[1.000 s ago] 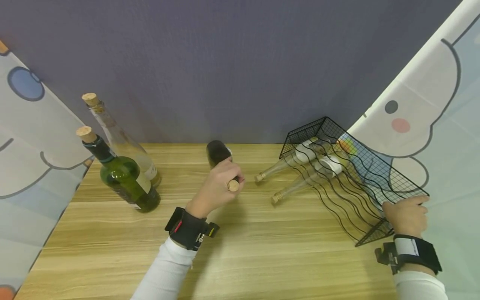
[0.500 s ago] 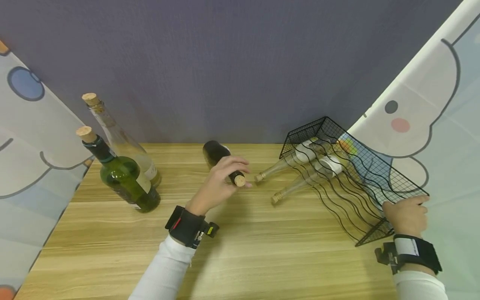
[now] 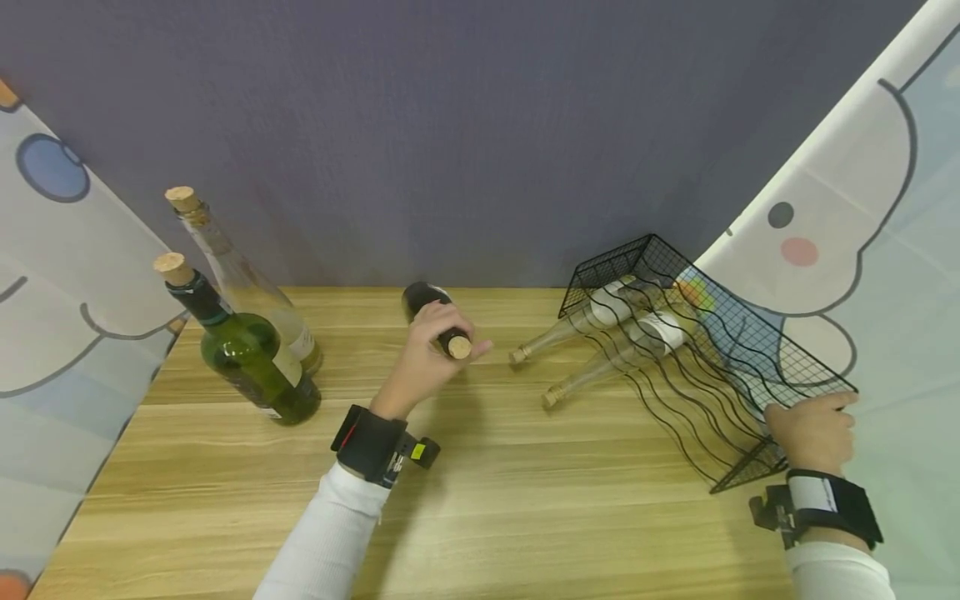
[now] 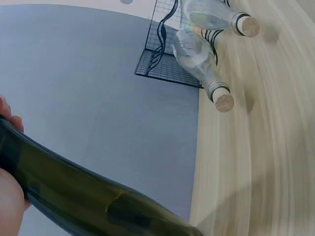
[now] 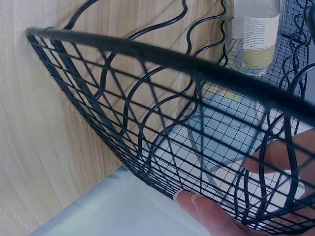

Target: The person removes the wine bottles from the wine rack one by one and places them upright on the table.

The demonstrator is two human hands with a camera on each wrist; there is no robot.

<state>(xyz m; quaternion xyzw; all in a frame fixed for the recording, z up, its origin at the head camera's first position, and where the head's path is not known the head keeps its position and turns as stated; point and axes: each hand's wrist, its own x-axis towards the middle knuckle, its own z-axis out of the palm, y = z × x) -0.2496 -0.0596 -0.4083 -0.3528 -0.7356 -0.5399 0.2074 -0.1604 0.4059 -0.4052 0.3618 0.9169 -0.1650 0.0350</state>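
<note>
My left hand [image 3: 427, 354] holds a dark green wine bottle [image 4: 93, 191] around its neck. The bottle leans, its corked top towards me and its base towards the back wall; the hand hides its middle in the head view. With fingers and thumb, my right hand [image 3: 813, 429] grips the near right corner of a black wire wine rack [image 5: 197, 66]. Two clear corked bottles lie side by side in the rack's wavy wires: the farther bottle [image 3: 611, 304] and the nearer bottle [image 3: 663, 331], necks pointing left.
On the left of the wooden table [image 3: 525, 517] stand a green corked bottle [image 3: 243, 350] and, behind it, a clear corked bottle [image 3: 258, 300]. A grey wall panel [image 3: 450, 150] rises at the back edge. Cartoon-print cloth [image 3: 885, 292] hangs on the right.
The held bottle's base has shifted slightly left. Its cork moved right, then back left and up, as my left fingers loosened and resettled. My right hand and the rack have stayed put.
</note>
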